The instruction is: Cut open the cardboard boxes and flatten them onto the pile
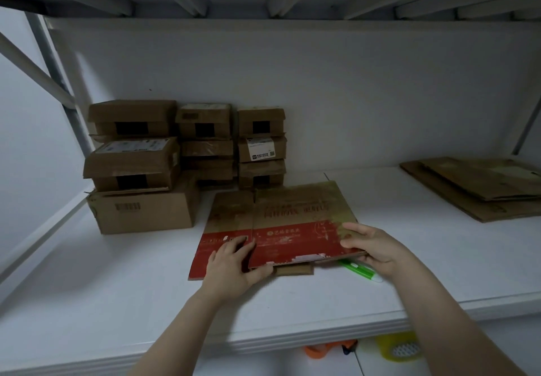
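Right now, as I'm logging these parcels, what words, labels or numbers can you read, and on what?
No text is clear enough to quote.
On the flattened red box: Chinese characters, upside down, blurred.
On the white shipping label: too small.
On the top label of the left middle box: too small.
By the barcode on the large box: no digits legible.

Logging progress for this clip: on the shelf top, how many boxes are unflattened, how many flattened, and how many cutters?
Unflattened cardboard boxes: 9
Red-printed flattened box: 1
Flattened boxes on the pile: 2
Green cutter: 1
Total: 13
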